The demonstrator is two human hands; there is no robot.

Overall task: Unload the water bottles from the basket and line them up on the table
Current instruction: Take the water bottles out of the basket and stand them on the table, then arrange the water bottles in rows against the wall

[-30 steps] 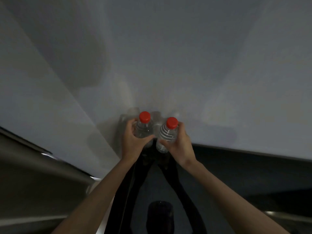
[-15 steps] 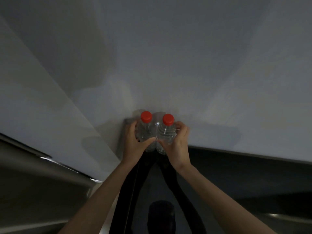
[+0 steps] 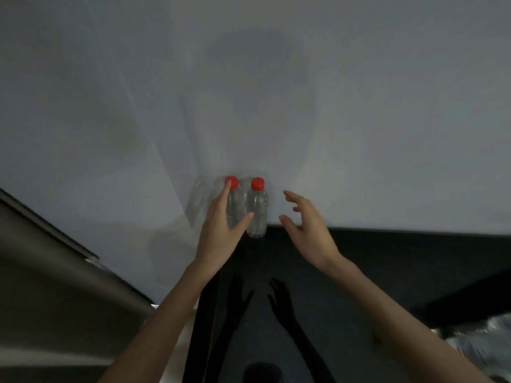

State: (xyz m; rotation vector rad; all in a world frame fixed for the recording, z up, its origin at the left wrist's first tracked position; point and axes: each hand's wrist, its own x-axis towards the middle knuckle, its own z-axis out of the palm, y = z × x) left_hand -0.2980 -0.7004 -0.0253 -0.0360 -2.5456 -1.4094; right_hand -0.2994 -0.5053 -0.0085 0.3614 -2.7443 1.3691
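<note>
Two clear water bottles with red caps stand upright side by side at the far edge of the dark table (image 3: pixel 392 272), right against the pale wall. My left hand (image 3: pixel 219 234) is loosely cupped around the left bottle (image 3: pixel 234 207); its fingers are straight, the index finger reaches up to the cap, and the thumb lies across the foot of the right bottle (image 3: pixel 257 208). My right hand (image 3: pixel 307 230) hovers a short way to the right of that bottle, fingers spread, holding nothing. No basket shows clearly.
The pale wall (image 3: pixel 276 106) rises directly behind the bottles. A beige surface (image 3: pixel 55 286) with a dark rail runs along the left. A blurred, shiny pale thing (image 3: pixel 484 344) lies at the lower right edge. The glossy tabletop mirrors my arms.
Both hands were gripping the bottles and pushed them together. Now the bottles stand on the table; my right hand has let go and moved right, and my left hand's grip has loosened.
</note>
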